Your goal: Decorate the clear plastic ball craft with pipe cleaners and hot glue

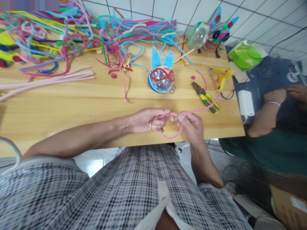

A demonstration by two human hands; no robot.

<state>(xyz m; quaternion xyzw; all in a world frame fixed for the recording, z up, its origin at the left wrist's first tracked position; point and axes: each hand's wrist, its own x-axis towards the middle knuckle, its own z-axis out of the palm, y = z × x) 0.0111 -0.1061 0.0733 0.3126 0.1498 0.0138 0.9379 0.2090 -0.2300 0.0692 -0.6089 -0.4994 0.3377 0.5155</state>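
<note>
Both my hands grip one pink pipe cleaner point(200, 110) above the front of the wooden table. My left hand point(150, 119) pinches it where it looks twisted, and my right hand point(192, 125) pinches it just to the right. A loop of it hangs below, between the hands, while a long free end runs up and right over the pliers. Beyond my hands stands a clear ball with blue ears point(162, 71) and red wire eye outlines. The yellow-and-green pliers point(206, 97) lie to the right, near a yellow glue gun point(222, 77).
Heaps of coloured pipe cleaners point(144, 30) fill the back and left of the table point(100, 99). A finished-looking decorated figure point(219, 35) stands at the back right beside a green packet point(247, 55). At the right, another person's arm point(266, 111) rests near a white box point(246, 103).
</note>
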